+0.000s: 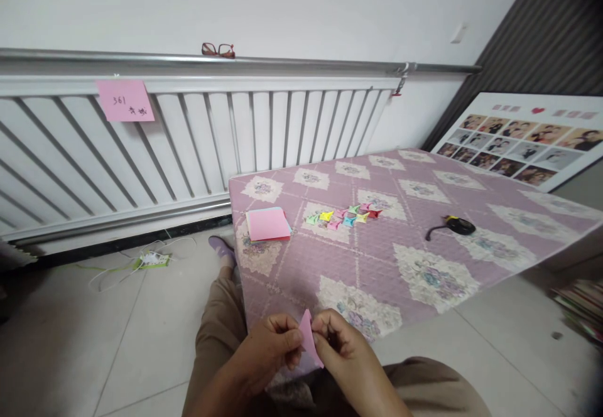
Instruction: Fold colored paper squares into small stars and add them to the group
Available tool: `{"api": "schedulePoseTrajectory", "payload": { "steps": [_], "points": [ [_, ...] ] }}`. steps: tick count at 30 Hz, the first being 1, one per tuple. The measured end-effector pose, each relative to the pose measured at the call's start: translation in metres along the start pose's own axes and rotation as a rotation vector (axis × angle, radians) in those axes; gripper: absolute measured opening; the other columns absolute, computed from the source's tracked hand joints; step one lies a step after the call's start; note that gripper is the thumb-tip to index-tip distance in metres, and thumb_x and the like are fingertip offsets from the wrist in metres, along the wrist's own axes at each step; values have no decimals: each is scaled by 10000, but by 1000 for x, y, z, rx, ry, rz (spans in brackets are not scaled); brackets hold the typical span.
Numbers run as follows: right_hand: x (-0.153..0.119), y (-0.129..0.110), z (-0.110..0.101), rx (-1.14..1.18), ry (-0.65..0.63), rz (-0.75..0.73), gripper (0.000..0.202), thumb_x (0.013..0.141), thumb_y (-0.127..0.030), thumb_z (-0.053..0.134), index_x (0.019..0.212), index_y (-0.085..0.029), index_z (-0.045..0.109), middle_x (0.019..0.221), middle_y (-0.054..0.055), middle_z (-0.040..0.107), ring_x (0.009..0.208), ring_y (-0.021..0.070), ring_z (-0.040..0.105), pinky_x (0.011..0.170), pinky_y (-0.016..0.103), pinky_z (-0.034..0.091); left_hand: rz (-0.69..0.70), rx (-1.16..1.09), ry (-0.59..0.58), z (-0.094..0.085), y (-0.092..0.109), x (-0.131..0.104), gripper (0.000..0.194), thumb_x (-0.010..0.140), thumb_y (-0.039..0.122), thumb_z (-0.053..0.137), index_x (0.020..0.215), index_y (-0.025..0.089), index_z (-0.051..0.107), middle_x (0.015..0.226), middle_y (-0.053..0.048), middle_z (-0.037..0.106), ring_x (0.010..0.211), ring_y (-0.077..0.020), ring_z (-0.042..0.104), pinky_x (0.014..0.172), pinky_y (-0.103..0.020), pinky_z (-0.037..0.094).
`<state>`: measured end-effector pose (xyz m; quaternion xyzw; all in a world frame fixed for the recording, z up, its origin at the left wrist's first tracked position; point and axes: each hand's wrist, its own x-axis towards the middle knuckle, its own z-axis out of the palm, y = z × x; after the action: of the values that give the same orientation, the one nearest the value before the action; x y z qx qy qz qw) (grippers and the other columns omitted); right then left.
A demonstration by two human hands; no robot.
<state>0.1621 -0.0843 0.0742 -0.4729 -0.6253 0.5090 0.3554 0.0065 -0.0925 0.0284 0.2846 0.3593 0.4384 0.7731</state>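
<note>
Between both hands, above the near edge of the cloth-covered table, is a folded piece of pink paper. My left hand pinches its left side between thumb and fingers. On its right side, the thumb and fingers of my right hand are closed on it as well. Beyond the hands, a stack of coloured paper sheets with a pink one on top lies near the table's left edge. Several small folded paper pieces in green, yellow, pink, blue and red sit in two rows to the right of the stack.
A patterned purple cloth covers the table. On its right lies a coiled black cable. Behind stands a white radiator with a pink note; glasses rest on the pipe. A photo board leans at right, a power strip lies on the floor.
</note>
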Motion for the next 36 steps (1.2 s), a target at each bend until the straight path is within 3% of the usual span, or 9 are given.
{"api": "schedulePoseTrajectory", "payload": {
  "steps": [4,12,18,23,26,29,33,36],
  "points": [
    [0,-6,-2,-63,10,-23,105,784,-274,511,697,-216,525,609,-44,471,575,114,433,560,232,347,-2,53,42,-1,-3,2,443,612,526,781,651,155,542,522,28,545,441,-78,460,455,-210,304],
    [0,3,-3,-180,43,-70,105,775,-210,522,674,-213,550,628,-27,519,597,127,479,569,233,366,78,327,86,-3,1,1,432,750,566,637,638,157,552,515,27,540,455,-83,449,497,-219,310],
    [-3,-11,-13,-342,-80,-226,163,875,-217,484,889,-236,646,817,27,624,752,160,570,691,256,427,54,195,100,4,8,-1,462,691,580,691,644,165,494,544,35,536,445,-69,433,482,-215,293],
    [-4,-17,-23,-510,-227,-365,306,880,-155,450,1077,-287,645,967,62,632,886,188,585,781,286,449,-49,-3,32,5,10,-4,513,623,584,758,653,174,451,507,62,480,399,-49,398,436,-202,252],
    [-3,-21,-25,-559,-274,-417,325,852,-137,502,1089,-308,644,989,51,646,911,192,590,797,287,450,-91,-59,-30,4,8,-5,489,641,549,770,669,171,461,508,65,465,411,-49,400,444,-197,278],
    [-1,-25,-26,-565,-263,-452,222,871,-197,534,1005,-308,672,898,38,659,841,183,597,743,268,452,-105,-21,-84,3,5,-5,470,675,564,738,691,160,499,535,47,481,435,-57,408,458,-202,298],
    [-1,-26,-28,-586,-241,-431,144,876,-250,545,896,-287,683,818,31,649,770,178,593,672,251,442,5,186,-52,3,12,-4,411,734,507,702,923,160,589,700,8,564,556,-85,472,530,-207,333],
    [-2,-24,-30,-575,-240,-406,117,860,-229,559,848,-273,667,829,32,649,779,182,595,673,254,440,166,343,-69,6,29,-10,401,774,392,679,1118,215,572,954,-32,600,805,-148,538,703,-248,397]
  ]
}}
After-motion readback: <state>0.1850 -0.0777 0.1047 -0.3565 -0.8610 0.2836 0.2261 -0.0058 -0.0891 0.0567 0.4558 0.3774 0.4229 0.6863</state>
